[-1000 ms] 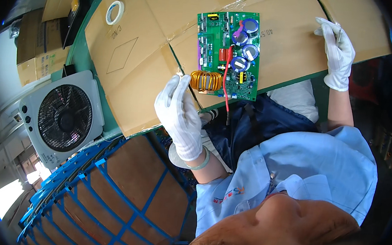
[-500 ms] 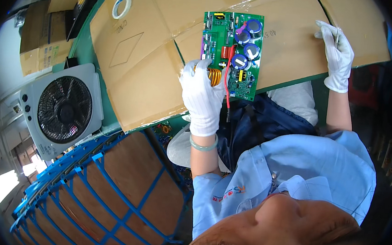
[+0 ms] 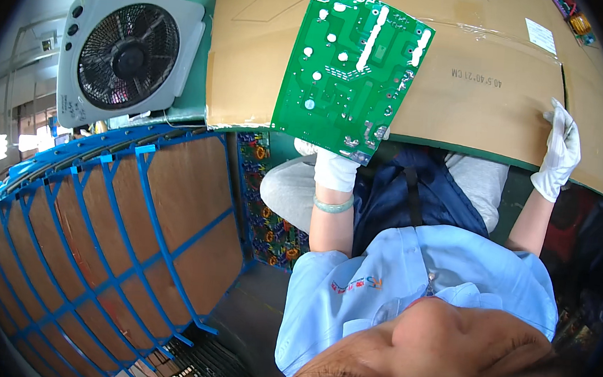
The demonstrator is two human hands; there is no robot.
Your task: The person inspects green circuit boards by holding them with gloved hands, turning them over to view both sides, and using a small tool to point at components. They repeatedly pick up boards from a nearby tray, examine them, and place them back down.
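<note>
A green circuit board [image 3: 348, 86] is tilted up over the cardboard, its solder side facing me, with white blobs and strips and silvery solder along its lower right. My left hand [image 3: 335, 170], in a white glove, grips it from behind near its lower edge. The board hides those fingers and the components on the other face. At the right, my gloved right hand [image 3: 561, 151] hovers by the cardboard's near edge, apart from the board. Its fingers are bent together, and whatever they may hold is too small to make out.
Flat cardboard [image 3: 494, 83] covers the green table. A grey box fan [image 3: 131, 54] stands at the left, above a blue wire cage [image 3: 120, 245] with brown panels. Another board with a copper coil [image 3: 580, 26] lies at the far right, near a white label [image 3: 541, 36].
My left hand has turned the board over from its component side to its solder side. My right hand is lower and farther right. The whole view has shifted, showing more of the cage.
</note>
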